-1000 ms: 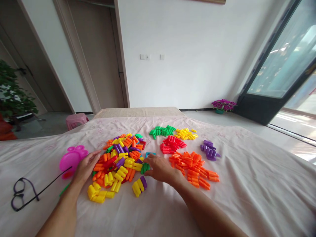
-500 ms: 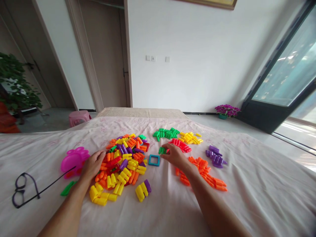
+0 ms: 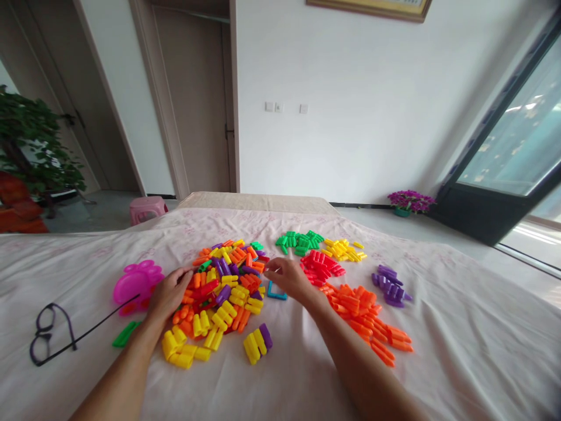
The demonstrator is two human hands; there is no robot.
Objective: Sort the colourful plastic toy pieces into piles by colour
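Observation:
My left hand (image 3: 170, 294) rests at the left edge of a mixed pile of plastic building blocks (image 3: 225, 310), fingers stretched and apart against the orange ones. My right hand (image 3: 287, 276) hovers at the pile's right edge, fingers loosely bent and apart, with no block visible in it. Partly beneath it lies a blue square frame (image 3: 277, 296). Sorted by colour on the right are green blocks (image 3: 301, 241), yellow blocks (image 3: 344, 250), red blocks (image 3: 322, 267), orange blocks (image 3: 359, 310) and purple blocks (image 3: 390, 285).
A pink paw-shaped tray (image 3: 135, 287), black glasses (image 3: 44, 336) and a green piece (image 3: 126, 333) lie left of my left arm. A joined yellow and purple block group (image 3: 258, 344) sits in front of the pile. A pink stool (image 3: 148, 209) stands beyond the cloth-covered surface (image 3: 210, 392).
My right hand has moved left from beside the red blocks to the mixed pile. The green block it held is let go near the green group. My left hand stays at the pile.

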